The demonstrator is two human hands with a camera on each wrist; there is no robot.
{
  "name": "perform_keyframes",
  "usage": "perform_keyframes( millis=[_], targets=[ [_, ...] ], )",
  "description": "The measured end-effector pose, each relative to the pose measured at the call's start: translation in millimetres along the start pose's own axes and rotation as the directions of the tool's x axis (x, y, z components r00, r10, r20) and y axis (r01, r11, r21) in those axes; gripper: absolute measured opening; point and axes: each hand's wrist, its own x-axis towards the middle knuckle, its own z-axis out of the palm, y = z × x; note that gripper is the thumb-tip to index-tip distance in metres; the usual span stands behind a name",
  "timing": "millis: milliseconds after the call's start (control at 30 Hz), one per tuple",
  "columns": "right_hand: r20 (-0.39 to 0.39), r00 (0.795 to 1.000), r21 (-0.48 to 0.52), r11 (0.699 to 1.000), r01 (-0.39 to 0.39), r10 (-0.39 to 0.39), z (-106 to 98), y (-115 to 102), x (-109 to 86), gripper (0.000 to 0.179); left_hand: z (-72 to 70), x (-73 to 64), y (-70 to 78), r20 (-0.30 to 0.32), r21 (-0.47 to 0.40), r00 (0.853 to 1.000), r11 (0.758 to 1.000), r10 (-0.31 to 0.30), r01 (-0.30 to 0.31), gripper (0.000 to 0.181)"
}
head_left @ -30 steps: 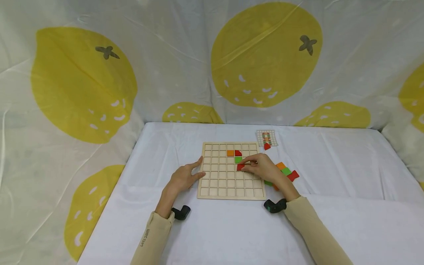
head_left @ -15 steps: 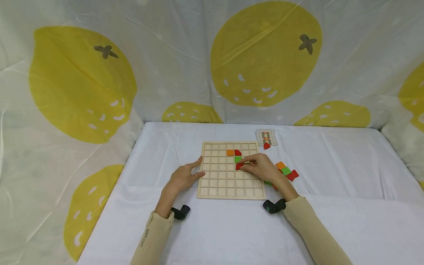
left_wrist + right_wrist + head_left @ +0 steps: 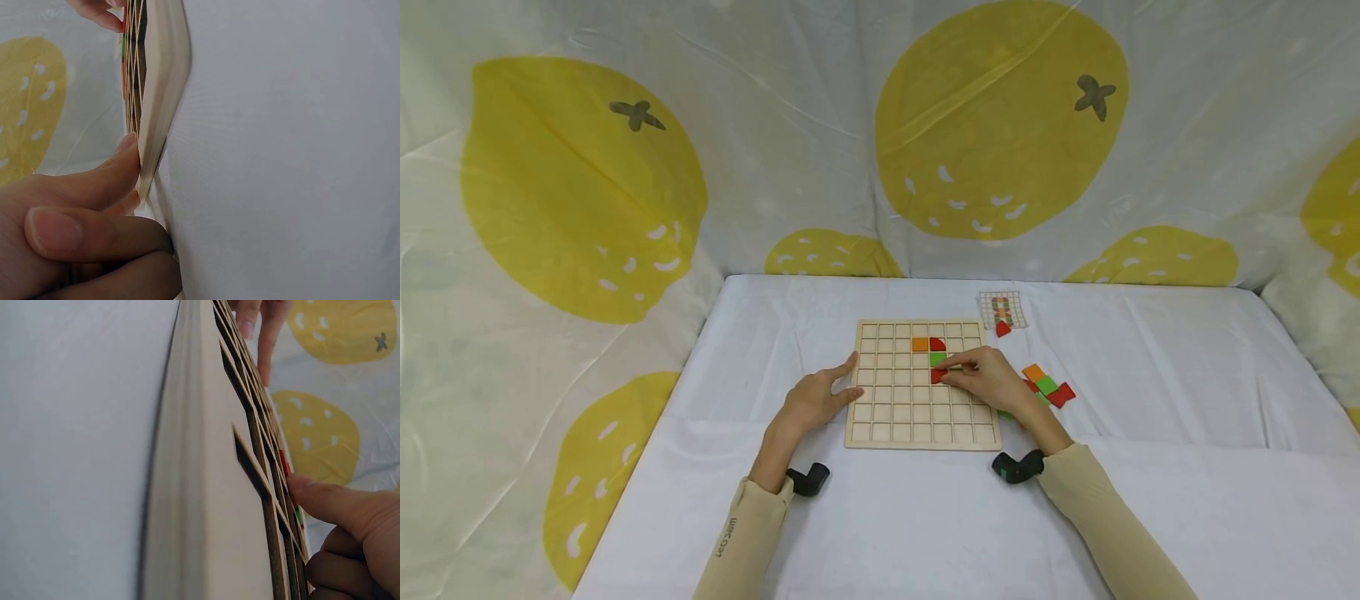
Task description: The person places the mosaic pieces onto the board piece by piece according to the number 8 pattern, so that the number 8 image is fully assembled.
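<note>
In the head view, a square wooden grid board (image 3: pixel 886 413) lies on the white-covered table. My left hand (image 3: pixel 811 402) is at its left edge, thumb and index finger spread apart and touching the rim; the left wrist view shows other fingers curled beside it. My right hand (image 3: pixel 988 379) reaches over the board's right side, thumb and index finger pinching a red tile (image 3: pixel 937 377) at a cell below a green tile (image 3: pixel 937 359). A red rounded-corner tile (image 3: pixel 937 344) and an orange square tile (image 3: pixel 920 344) sit in the row above.
A pattern card (image 3: pixel 1011 302) lies beyond the board's upper right corner, with a loose red tile (image 3: pixel 1003 329) at its lower edge. Right of the board is a pile of orange, green and red tiles (image 3: pixel 1047 385), partly hidden by the right arm.
My right hand has shifted slightly left with the red tile, which now lines up under the green tile. The left hand stays at the board's edge.
</note>
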Motion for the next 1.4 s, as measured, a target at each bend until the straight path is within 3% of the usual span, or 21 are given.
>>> perform_keyframes(
  millis=[400,867,1033,1400],
  targets=[
    [-0.067,0.998,0.002,1.000,0.007,-0.006,-21,8,-4.0,0.022,1.2,1.1,-1.4,-0.004,-0.004,1.000,1.000,0.006,-0.006,0.068],
    [-0.061,0.995,-0.085,0.993,-0.087,0.082,-70,30,-21.4,0.025,2.6,1.6,-3.6,-0.014,0.001,0.999,1.000,0.029,-0.029,0.069],
    [-0.034,0.986,-0.073,0.983,-0.166,0.164,-90,39,-32.5,0.026,1.7,0.8,-2.6,-0.017,-0.003,1.000,1.000,0.017,-0.017,0.069],
    [0.008,0.972,-0.071,0.970,-0.234,0.235,-106,55,-45.0,0.033,2.3,1.5,-2.7,-0.015,0.006,1.000,1.000,0.023,-0.023,0.068]
  ],
)
